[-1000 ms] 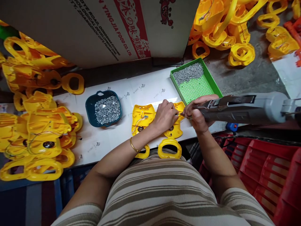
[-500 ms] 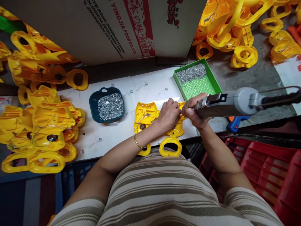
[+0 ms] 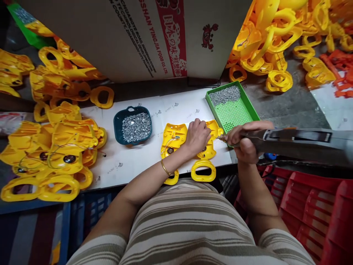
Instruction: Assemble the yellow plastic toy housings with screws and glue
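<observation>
My left hand (image 3: 198,136) lies over the right-hand yellow plastic shell (image 3: 211,149), its fingers curled onto it; whether a small part is between the fingertips is hidden. Beside it lies the other yellow shell (image 3: 174,131), open side up, with thin wires and a round metal piece inside. My right hand (image 3: 245,140) is closed around the front of a grey power screwdriver (image 3: 292,141), held nearly level. Its bit points left, close to the right edge of the shell under my left hand. A yellow ring-shaped handle (image 3: 203,177) sits just below the shells.
A dark teal basket (image 3: 117,127) of small screws stands left, and a green tray (image 3: 249,106) of screws stands behind my right hand. Yellow parts (image 3: 63,143) are heaped at left, more (image 3: 273,40) at back right. A large carton (image 3: 132,40) rises behind; red crates (image 3: 309,206) are lower right.
The screwdriver has drawn back to the right and tipped flatter, its bit now off the shell and in sight. My left hand stays on the shell. The whole view has shifted slightly.
</observation>
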